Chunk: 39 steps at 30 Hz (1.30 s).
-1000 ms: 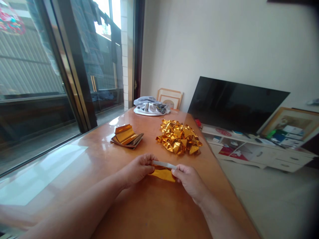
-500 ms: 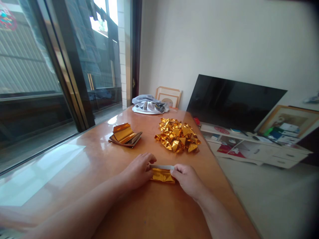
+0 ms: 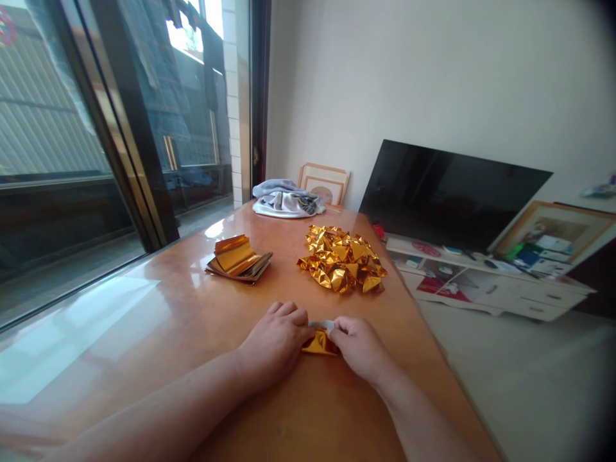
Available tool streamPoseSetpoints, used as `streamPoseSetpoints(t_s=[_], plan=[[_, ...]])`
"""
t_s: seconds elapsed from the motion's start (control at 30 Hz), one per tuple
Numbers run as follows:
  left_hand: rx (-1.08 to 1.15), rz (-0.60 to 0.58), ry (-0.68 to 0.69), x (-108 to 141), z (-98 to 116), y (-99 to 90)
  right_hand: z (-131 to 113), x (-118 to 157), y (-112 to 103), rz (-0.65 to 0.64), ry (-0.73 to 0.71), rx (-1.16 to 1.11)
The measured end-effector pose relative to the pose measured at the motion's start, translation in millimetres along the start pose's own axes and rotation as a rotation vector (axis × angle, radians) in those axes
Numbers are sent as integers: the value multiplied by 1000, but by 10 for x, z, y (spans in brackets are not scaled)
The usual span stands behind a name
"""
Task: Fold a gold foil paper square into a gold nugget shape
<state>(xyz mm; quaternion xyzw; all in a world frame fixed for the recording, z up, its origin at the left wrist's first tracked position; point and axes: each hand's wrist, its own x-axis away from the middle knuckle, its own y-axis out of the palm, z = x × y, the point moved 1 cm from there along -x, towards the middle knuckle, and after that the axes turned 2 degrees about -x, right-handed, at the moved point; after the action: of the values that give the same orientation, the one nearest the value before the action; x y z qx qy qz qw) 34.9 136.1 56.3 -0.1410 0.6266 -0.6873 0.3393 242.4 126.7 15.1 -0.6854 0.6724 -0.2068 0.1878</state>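
Both of my hands are low on the wooden table (image 3: 192,301), close together at its near side. Between them lies a small folded piece of gold foil paper (image 3: 318,344), with a silvery back showing along its top edge. My left hand (image 3: 275,340) presses on its left end, and my right hand (image 3: 359,346) pinches its right end. Farther off stand a stack of flat gold foil sheets (image 3: 235,260) to the left and a heap of crumpled or folded gold foil (image 3: 341,260) to the right.
A grey cloth bundle (image 3: 287,200) and a picture frame (image 3: 323,183) stand at the table's far end. A glass sliding door (image 3: 144,128) runs along the left. On the right are a black TV screen (image 3: 452,196) and a white low cabinet (image 3: 486,282).
The foil piece is folded smaller and narrower than before, with less silvery strip showing. My hands have moved closer together around it. The camera view has shifted slightly.
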Motion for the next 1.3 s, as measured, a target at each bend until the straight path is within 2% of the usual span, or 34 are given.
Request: streamPoseSetpoints(t_s=[0.33, 0.5, 0.67, 0.8, 0.93, 1.07, 1.23, 1.3], plan=[[39, -59, -4, -2, -22, 52, -66, 30, 3, 53, -42, 220], [134, -54, -9, -4, -86, 71, -90, 57, 12, 58, -43, 275], [258, 15, -172, -3, -243, 90, -83, 64, 16, 46, -52, 293], [242, 56, -250, 8, -289, 71, -84, 68, 21, 51, -63, 300], [156, 67, -168, 30, -185, 0, -86, 83, 25, 49, -73, 310], [148, -42, -43, 49, 3, -50, -81, 83, 23, 49, -86, 313], [112, -117, 16, 104, 185, 69, -61, 69, 28, 58, -85, 313], [117, -103, -45, 141, 224, 133, -57, 66, 34, 61, -84, 321]])
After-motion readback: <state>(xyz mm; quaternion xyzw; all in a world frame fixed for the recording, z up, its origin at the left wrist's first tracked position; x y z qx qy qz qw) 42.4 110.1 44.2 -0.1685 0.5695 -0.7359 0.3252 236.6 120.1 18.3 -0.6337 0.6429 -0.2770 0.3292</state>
